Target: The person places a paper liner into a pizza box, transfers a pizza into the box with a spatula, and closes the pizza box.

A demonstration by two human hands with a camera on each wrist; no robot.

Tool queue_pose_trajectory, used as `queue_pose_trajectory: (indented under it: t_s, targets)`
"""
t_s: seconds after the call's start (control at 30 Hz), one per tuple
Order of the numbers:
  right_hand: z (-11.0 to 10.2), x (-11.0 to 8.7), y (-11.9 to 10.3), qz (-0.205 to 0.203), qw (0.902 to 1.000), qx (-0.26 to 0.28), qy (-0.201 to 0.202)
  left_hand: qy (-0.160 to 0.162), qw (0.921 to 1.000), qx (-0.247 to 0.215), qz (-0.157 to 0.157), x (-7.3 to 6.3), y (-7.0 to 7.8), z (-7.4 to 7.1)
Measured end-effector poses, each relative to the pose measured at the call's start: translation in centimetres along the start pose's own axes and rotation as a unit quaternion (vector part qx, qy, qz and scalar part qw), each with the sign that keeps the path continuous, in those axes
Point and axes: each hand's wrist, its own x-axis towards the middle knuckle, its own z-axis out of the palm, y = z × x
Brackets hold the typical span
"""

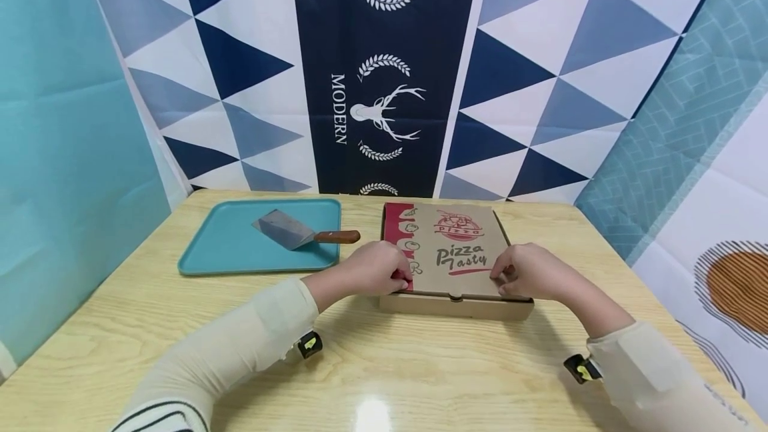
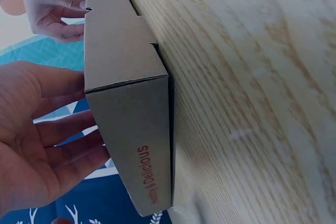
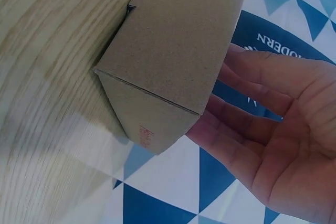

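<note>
A closed cardboard pizza box (image 1: 432, 245), brown with a red printed strip on its left, lies flat on the table. My left hand (image 1: 384, 268) is at the front left corner of its lid, fingertips resting on the top. Over the front right corner is my right hand (image 1: 531, 272), its loosely bent fingers touching the lid. In the left wrist view, fingers (image 2: 68, 132) reach over the lid beside the box's side panel (image 2: 134, 140). The right wrist view has fingertips right at the lid's edge, above the plain front panel (image 3: 173, 30).
Left of the box, a blue tray (image 1: 228, 262) stands on the wooden table (image 1: 336, 379). A wide metal spatula (image 1: 288, 229) lies on it, its wooden handle (image 1: 339, 237) jutting past the tray's right rim. Patterned cloth (image 1: 240, 52) hangs behind the table.
</note>
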Motion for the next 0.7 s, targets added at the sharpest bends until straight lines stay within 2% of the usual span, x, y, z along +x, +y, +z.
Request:
queue_pose_trajectory:
  t_s: [0.23,0.7]
  targets:
    - [0.00,0.00,0.01,-0.006,0.9999,-0.005,0.009,0.015,0.9998,0.001,0.015,-0.24,-0.08,-0.07]
    - [0.21,-0.05,0.05,-0.009,0.9997,-0.016,0.014,0.005,0.9997,-0.006,0.025,-0.80,-0.13,0.11]
